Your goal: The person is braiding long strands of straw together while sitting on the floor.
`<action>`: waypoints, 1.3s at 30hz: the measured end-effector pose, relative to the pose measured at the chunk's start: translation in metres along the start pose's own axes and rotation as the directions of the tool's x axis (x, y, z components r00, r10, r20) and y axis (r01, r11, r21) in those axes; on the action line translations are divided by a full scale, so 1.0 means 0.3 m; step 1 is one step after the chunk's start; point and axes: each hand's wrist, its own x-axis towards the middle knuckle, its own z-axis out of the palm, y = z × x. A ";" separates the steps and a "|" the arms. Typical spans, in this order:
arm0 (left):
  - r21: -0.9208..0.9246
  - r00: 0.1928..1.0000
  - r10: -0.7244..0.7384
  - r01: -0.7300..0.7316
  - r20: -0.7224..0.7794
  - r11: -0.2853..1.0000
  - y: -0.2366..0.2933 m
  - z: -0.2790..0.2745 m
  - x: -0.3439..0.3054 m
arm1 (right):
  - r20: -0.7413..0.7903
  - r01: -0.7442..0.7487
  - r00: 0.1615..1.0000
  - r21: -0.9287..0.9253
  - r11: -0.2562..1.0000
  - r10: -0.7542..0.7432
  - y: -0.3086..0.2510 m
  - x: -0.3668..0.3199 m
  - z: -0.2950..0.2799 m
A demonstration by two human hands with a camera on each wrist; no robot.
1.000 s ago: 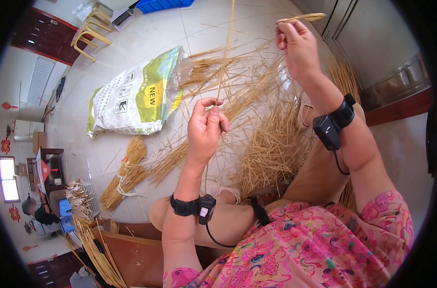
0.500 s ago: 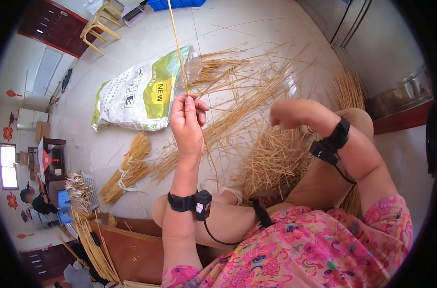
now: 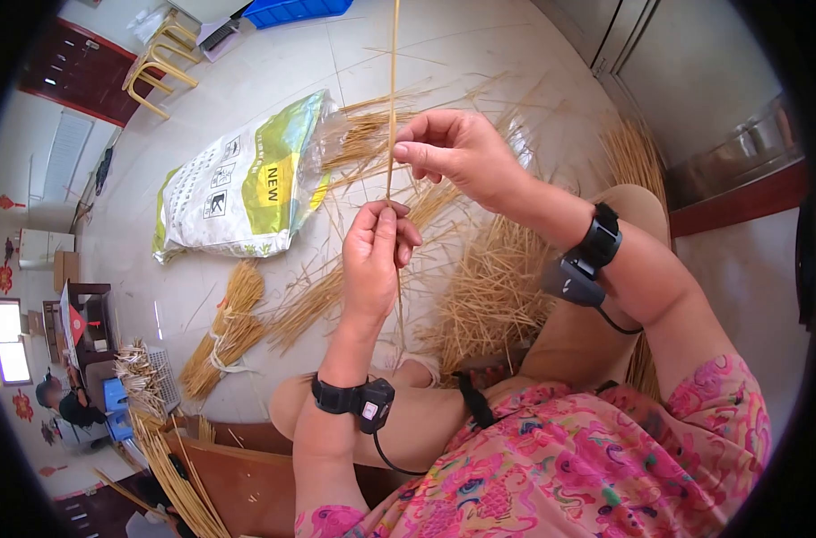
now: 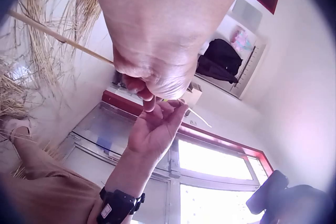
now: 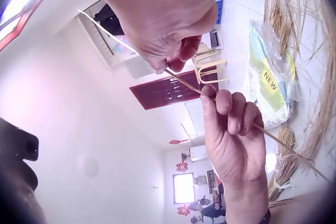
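A long, thin straw stalk (image 3: 393, 72) stands nearly upright in front of the person. Low on the stalk, the left hand (image 3: 372, 260) pinches it between thumb and forefinger, and its lower end hangs below that hand. Just above, the right hand (image 3: 462, 157) pinches the same stalk with thumb and fingertips. In the right wrist view, a short stretch of the stalk (image 5: 184, 83) shows between the two hands. The left wrist view has the tail of the stalk (image 4: 79, 45) running out past the left hand, whose fingertips are partly hidden there.
A heap of short straw (image 3: 498, 287) lies by the person's feet, with loose stalks strewn over the tiled floor (image 3: 291, 63). Left of these are a white-green bag (image 3: 238, 184) and a tied straw bundle (image 3: 224, 336). A wooden board (image 3: 256, 489) stands at lower left.
A folded straw piece held in the right hand at upper right is gone from it. That hand swung down, then left to the stalk. The left hand shifted left, then slightly right and down, keeping the stalk.
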 end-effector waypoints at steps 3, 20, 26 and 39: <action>0.027 1.000 -0.007 0.007 -0.010 1.000 -0.014 0.008 -0.002 | -0.016 0.008 1.000 -0.049 0.999 -0.009 -0.006 -0.007 0.005; -0.007 0.990 0.089 -0.091 -0.109 0.996 -0.047 0.008 0.021 | -0.010 0.065 0.998 0.063 0.996 -0.065 0.040 -0.021 0.019; -0.046 0.963 0.115 -0.130 -0.242 0.991 -0.044 -0.030 0.044 | 0.202 0.018 0.979 0.027 0.999 -0.023 0.038 -0.049 0.028; -0.210 0.952 0.208 -0.256 -0.226 0.944 0.063 -0.105 0.078 | 0.505 -0.226 0.711 -0.496 0.838 0.490 0.154 -0.126 0.067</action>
